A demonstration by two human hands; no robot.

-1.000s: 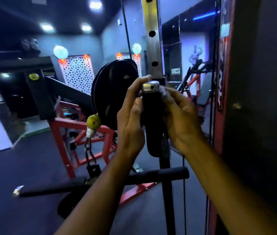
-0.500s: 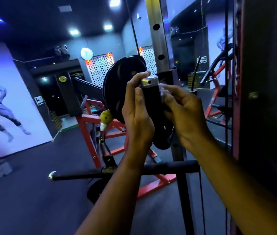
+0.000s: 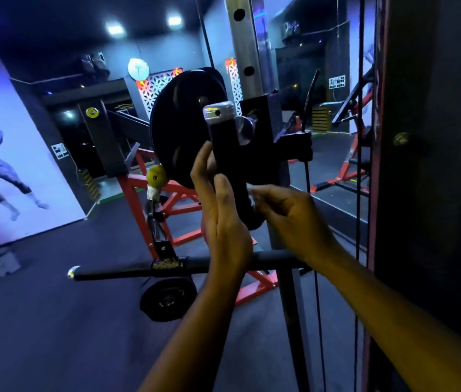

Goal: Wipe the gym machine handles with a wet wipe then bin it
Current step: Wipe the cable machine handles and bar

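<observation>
Right hand (image 3: pixel 288 213) pinches the wet wipe (image 3: pixel 251 203) against the upright handle (image 3: pixel 227 165); left hand (image 3: pixel 218 210), fingers straight, steadies it: stroke the full length.

Handle (image 3: pixel 225 154) between left hand (image 3: pixel 218 210) and right hand (image 3: pixel 288 219), weight plate (image 3: pixel 178 137) behind, horizontal bar (image 3: pixel 184 265) below.
</observation>
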